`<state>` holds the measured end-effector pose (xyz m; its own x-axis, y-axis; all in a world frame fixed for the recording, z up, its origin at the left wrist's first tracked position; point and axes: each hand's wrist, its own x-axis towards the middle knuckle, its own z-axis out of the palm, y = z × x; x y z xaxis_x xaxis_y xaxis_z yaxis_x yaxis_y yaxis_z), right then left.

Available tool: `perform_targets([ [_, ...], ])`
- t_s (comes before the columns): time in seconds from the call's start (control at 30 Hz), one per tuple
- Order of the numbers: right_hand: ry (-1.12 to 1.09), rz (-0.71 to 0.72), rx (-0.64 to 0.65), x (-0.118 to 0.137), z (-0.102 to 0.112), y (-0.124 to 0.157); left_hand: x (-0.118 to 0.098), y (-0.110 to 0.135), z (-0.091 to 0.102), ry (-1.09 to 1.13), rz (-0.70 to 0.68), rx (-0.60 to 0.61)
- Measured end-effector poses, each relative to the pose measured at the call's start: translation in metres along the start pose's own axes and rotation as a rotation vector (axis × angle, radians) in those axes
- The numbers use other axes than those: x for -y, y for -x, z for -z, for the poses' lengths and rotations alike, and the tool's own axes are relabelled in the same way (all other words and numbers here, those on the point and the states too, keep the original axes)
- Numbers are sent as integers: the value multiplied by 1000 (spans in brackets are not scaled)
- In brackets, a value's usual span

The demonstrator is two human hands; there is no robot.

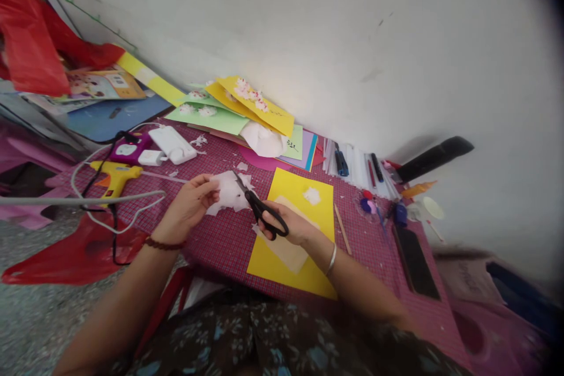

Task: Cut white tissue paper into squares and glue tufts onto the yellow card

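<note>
My left hand (198,197) pinches the left side of a piece of white paper (227,191) with ragged, cut edges. In my right hand (282,220) is a pair of black-handled scissors (258,205), fingers through the loops. The blades lie over the right part of the white paper, pointing up and left. Below and to the right rests a yellow sheet (324,229), partly under my right forearm. On it lie a small white paper flower (312,195) and a cream-coloured sheet (282,249), which my right hand partly covers.
Left on the checked table are a yellow glue gun (115,179), white chargers (174,144) and cables. Yellow cards (264,114) with white-and-red blossoms stack against the wall. A wooden stick (342,229), a blue cutter (341,161) and a dark phone (416,261) lie to the right.
</note>
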<state>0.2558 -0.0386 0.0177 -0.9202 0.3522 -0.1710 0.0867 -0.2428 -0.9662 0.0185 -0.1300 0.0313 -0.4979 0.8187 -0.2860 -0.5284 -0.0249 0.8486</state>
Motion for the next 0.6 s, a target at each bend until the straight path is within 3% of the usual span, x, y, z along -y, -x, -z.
perform_targets([
  [0.13,-36,-13,101,-3,4,4,-5,-1,2,49,-23,-63],
  [0.4,-30,-53,118,-6,0,7,5,-2,-9,141,-66,-68],
  [0.6,-137,-33,26,-12,-5,6,16,-5,-12,316,-145,-257],
])
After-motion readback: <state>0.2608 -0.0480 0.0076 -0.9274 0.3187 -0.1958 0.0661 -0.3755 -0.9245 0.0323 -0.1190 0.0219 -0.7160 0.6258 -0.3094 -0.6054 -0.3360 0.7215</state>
